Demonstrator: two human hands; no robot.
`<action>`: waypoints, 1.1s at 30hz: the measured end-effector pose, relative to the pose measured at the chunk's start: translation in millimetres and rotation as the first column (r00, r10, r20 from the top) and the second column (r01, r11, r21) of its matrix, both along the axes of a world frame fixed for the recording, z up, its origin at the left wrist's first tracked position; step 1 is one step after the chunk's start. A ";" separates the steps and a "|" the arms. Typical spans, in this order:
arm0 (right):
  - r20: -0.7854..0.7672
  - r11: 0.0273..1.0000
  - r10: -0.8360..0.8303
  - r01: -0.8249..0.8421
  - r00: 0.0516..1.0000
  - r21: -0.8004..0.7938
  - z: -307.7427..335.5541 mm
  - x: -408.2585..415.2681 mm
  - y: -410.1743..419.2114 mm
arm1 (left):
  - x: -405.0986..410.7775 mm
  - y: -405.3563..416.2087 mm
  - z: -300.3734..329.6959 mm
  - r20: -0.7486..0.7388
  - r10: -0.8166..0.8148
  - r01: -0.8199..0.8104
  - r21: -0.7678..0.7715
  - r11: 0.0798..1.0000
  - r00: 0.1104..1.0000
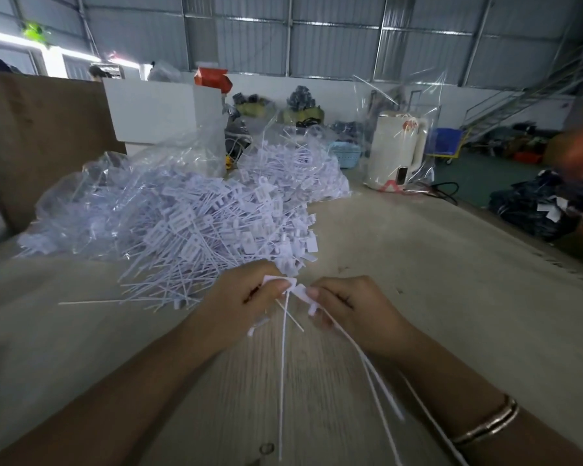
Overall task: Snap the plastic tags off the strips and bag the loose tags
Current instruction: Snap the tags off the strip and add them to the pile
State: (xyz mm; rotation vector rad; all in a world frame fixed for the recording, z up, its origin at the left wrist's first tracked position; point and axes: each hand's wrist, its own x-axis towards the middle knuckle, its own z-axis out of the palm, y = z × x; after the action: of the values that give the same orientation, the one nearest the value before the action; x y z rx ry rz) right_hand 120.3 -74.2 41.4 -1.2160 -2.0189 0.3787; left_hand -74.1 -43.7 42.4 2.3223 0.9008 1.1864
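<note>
Where the two hands meet above the wooden table [418, 264], a short white strip of plastic tags [292, 289] is held between them, just in front of the large pile of tags [216, 223]. The left hand [239, 304] has its fingers curled around one end of the strip, with the thumb pressing on the tag nearest the pile. The right hand [350, 314] pinches the adjoining tag between thumb and forefinger; its remaining fingers are curled beneath. The two hands are close together, almost touching at the strip. Long thin tails [283, 381] hang from the held tags toward the camera, some passing under the right wrist. A metal bangle [488, 420] sits on the right forearm. The pile lies directly behind the hands and spreads to the left of them. Behind the pile, a clear plastic bag [91, 193] holding more tags lies on the left, and a second heap of tags [293, 166] rests behind the pile to the right. Right of that heap stands a white electric kettle [396, 149], wrapped in clear film. A brown board [41, 136] stands upright behind the pile on the left. The frame is motion-blurred, so whether the held tags are already separated cannot be determined.
</note>
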 end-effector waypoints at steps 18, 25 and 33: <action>-0.205 0.986 -0.156 0.141 0.966 -0.089 -7.8 11.8 9.5 | -60.0 53.5 9.4 0.387 0.568 -0.632 0.049 0.774 0.726; -0.012 0.991 -0.132 0.131 0.991 -0.009 -10.5 4.5 8.7 | -46.6 40.2 13.2 0.212 0.745 -0.765 0.319 0.559 0.633; -0.004 0.981 -0.002 0.003 1.000 0.194 -6.9 -8.2 -2.4 | 15.3 -8.3 -2.3 -0.236 0.110 -0.125 -0.053 0.991 0.966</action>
State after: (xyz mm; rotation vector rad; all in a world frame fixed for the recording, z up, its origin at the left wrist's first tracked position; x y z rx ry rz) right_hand 112.1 -76.6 34.5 -1.0961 -1.9996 0.1770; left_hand -58.9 -52.0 40.0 2.4158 1.1557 0.9232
